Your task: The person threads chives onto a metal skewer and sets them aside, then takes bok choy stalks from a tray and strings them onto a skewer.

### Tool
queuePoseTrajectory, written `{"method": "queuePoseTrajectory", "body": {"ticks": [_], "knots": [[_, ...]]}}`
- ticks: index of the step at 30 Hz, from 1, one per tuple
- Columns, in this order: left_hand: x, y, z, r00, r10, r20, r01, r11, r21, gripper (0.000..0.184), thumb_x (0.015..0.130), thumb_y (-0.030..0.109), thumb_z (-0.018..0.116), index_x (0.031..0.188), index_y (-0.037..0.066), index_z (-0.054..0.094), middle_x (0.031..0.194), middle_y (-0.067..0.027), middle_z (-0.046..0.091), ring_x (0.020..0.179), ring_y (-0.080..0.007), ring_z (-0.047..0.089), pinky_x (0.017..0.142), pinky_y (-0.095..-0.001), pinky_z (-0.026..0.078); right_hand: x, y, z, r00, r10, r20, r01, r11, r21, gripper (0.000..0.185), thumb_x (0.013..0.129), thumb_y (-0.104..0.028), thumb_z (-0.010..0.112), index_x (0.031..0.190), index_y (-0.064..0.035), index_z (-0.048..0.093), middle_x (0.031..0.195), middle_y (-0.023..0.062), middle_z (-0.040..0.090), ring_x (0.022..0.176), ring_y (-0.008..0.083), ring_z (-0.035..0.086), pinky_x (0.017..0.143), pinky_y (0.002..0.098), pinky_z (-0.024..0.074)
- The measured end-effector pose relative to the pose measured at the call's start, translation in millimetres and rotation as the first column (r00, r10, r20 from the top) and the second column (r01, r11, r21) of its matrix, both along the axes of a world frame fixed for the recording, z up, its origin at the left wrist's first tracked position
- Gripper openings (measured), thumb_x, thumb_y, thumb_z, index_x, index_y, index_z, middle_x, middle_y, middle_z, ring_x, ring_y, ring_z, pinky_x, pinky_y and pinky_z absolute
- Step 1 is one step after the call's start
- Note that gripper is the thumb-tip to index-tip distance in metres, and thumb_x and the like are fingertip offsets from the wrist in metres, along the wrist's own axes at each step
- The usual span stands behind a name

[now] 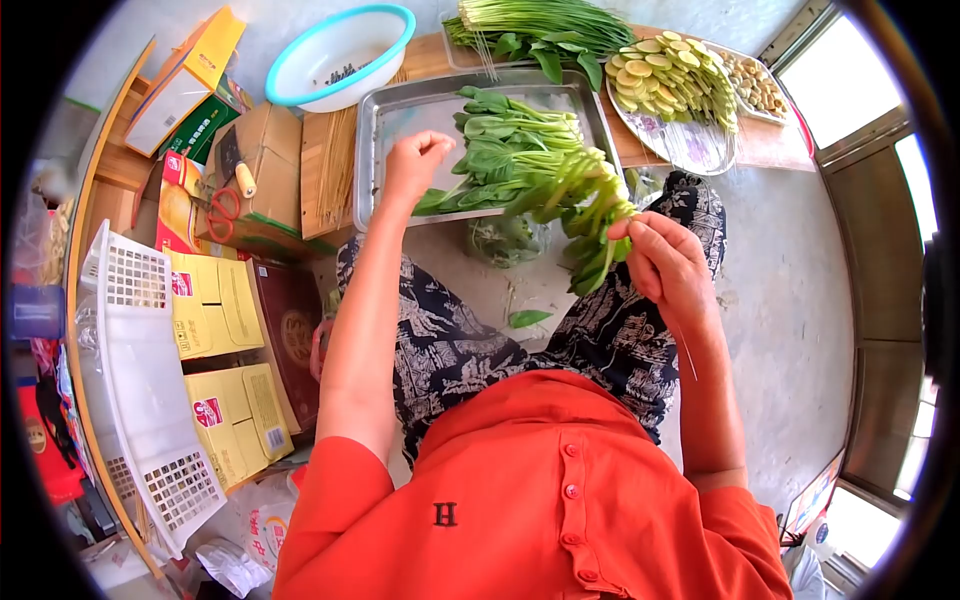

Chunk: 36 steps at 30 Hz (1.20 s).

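My right hand pinches the stem end of a bunch of leafy greens, whose leaves hang down past the tray's front right corner. A thin skewer or stick points down from under that hand. Over the left part of the metal tray, my left hand is raised with its fingers curled together; whether anything small is between them is too small to tell. More leafy greens lie in rows in the tray, just right of my left hand.
A blue-rimmed basin stands behind the tray. Long green stalks, a plate of skewered slices and a tray of small pieces are at the back right. Left are wooden skewers, red scissors, boxes and a white basket.
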<state>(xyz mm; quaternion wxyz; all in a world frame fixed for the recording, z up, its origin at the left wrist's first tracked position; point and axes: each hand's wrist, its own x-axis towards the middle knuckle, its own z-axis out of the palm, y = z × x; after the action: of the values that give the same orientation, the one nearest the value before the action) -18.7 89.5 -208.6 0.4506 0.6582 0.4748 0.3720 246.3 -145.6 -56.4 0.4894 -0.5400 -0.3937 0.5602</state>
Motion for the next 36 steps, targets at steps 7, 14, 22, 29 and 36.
{"method": "queuePoseTrajectory", "body": {"ticks": [7,14,22,29,36], "knots": [[24.7,-6.4,-38.7,0.836,0.066,-0.544,-0.02,0.996,0.09,0.009,0.075,0.019,0.071,0.078,0.011,0.069,0.078,-0.0077,0.069,0.077,-0.0262,0.066,0.068,-0.0378,0.05,15.5,-11.8,-15.9,0.999,-0.045,-0.005,0.045,0.997,-0.058,0.025,0.099,-0.018,0.047,0.096,0.001,0.064,0.049,-0.0064,0.038,0.042,0.002,0.029,0.041,0.0186,0.0225],[33.5,-0.6,-52.7,0.844,0.08,-0.531,-0.023,0.993,0.113,0.01,0.074,0.004,0.065,0.082,0.007,0.06,0.075,-0.0121,0.066,0.075,-0.0298,0.065,0.067,-0.0391,0.05,12.6,-12.5,-23.1,0.999,-0.037,-0.025,0.035,0.997,-0.062,0.026,0.099,-0.018,0.047,0.095,0.0012,0.064,0.048,-0.0062,0.038,0.042,0.0019,0.028,0.042,0.0188,0.0225],[-10.1,-18.5,-13.0,0.988,0.136,0.078,-0.12,0.976,-0.182,0.021,0.084,0.004,0.058,0.104,0.002,0.066,0.073,-0.001,0.063,0.062,-0.0075,0.06,0.053,-0.0242,0.048,2.2,-4.3,-23.0,1.0,0.023,-0.009,-0.024,0.995,-0.093,0.027,0.099,-0.018,0.047,0.094,0.0011,0.065,0.048,-0.0062,0.039,0.042,0.0017,0.03,0.041,0.0186,0.0229],[-20.5,-25.7,6.9,0.804,0.34,-0.488,-0.167,0.917,0.363,0.01,0.08,0.015,0.067,0.087,0.011,0.072,0.08,-0.0093,0.067,0.071,-0.027,0.065,0.061,-0.0381,0.049,-16.0,7.8,-14.9,0.993,0.114,0.013,-0.113,0.992,-0.052,0.027,0.099,-0.017,0.047,0.094,0.0009,0.065,0.049,-0.006,0.04,0.043,0.0018,0.03,0.042,0.0192,0.0237],[-44.8,-16.5,9.1,0.675,0.522,-0.522,-0.294,0.839,0.458,0.006,0.08,0.011,0.061,0.079,0.009,0.066,0.08,-0.0125,0.064,0.076,-0.0364,0.062,0.066,-0.0469,0.047,-22.6,8.4,-10.1,0.991,0.129,0.034,-0.127,0.991,-0.049,0.026,0.099,-0.016,0.046,0.094,0.0019,0.065,0.049,-0.0064,0.038,0.043,0.002,0.03,0.042,0.0193,0.0243]]}}
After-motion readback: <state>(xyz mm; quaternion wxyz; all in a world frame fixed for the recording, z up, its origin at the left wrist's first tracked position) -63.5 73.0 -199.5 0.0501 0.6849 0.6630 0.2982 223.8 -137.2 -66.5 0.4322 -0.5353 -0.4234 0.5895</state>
